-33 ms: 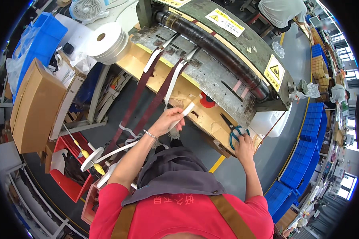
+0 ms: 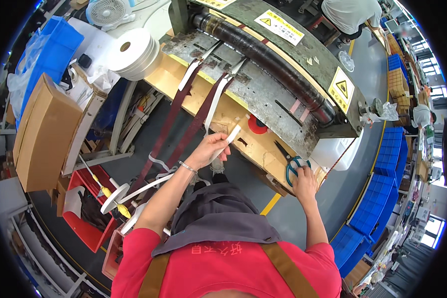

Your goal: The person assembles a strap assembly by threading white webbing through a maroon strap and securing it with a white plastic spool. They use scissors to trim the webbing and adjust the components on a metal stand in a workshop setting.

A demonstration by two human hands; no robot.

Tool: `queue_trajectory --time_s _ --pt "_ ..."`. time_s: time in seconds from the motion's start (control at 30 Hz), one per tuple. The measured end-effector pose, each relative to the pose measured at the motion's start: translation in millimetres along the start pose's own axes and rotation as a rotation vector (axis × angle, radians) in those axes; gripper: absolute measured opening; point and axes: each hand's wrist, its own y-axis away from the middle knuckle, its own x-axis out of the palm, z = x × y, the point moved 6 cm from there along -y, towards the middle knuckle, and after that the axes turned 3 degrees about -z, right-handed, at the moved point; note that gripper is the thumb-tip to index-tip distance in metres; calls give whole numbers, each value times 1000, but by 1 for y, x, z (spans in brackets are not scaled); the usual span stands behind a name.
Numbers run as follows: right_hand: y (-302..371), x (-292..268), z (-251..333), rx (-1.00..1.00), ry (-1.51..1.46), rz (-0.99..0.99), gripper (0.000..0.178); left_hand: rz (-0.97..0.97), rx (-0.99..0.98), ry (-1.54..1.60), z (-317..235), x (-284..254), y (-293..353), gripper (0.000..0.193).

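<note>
Tape [image 2: 235, 132], white, flat and narrow, in the left hand [image 2: 214, 149]; scissors [image 2: 289, 159], teal-handled with dark blades, under the right hand [image 2: 305, 182]

The left hand is closed, thumb and fingers pinching the tape near one end; the tip sticks out toward the upper right. A thin silver-coloured bracelet [image 2: 187, 167] circles that wrist. The right hand's bent fingers touch the scissors' handles; whether they grip them or only rest there, I cannot tell. The scissors lie on a pale wooden ledge [image 2: 265, 155], blades apart, pointing up and left. Also near the ledge's inner edge is a round red object [image 2: 257, 125].

Beyond the ledge is a worn grey metal plate [image 2: 273, 105], with a long dark cylindrical roller [image 2: 263, 57] above it. Two maroon fabric strips [image 2: 176, 110] hang from the plate, passing left of the left hand. Farther left stand large stacked white rolls [image 2: 140, 48] and a brown cardboard box [image 2: 47, 134]. Blue plastic crates [image 2: 366, 198] line the floor at far right.
</note>
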Motion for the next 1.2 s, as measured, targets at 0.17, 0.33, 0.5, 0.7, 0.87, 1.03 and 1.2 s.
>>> queue_trajectory --time_s 0.17,0.33,0.5,0.7,0.87,1.03,1.2 --pt "-5 -11 1 -102 -91 -12 21 12 -85 -46 13 -2 -5 11" --pt "7 -13 8 60 -671 287 22 -30 -121 -55 22 -2 -4 14" --pt "6 7 70 492 -1460 801 50 -73 -184 56 21 2 -3 11" --pt "-14 27 93 384 -1497 1026 57 -60 -162 210 18 5 -3 12" --pt "-28 37 108 342 -1372 1008 56 -58 -186 190 21 3 -8 11" --pt "-43 38 119 239 -1342 1008 58 -92 -227 120 15 5 -7 11" --pt "-54 39 121 182 -1218 970 56 -133 -244 81 13 2 -9 14"
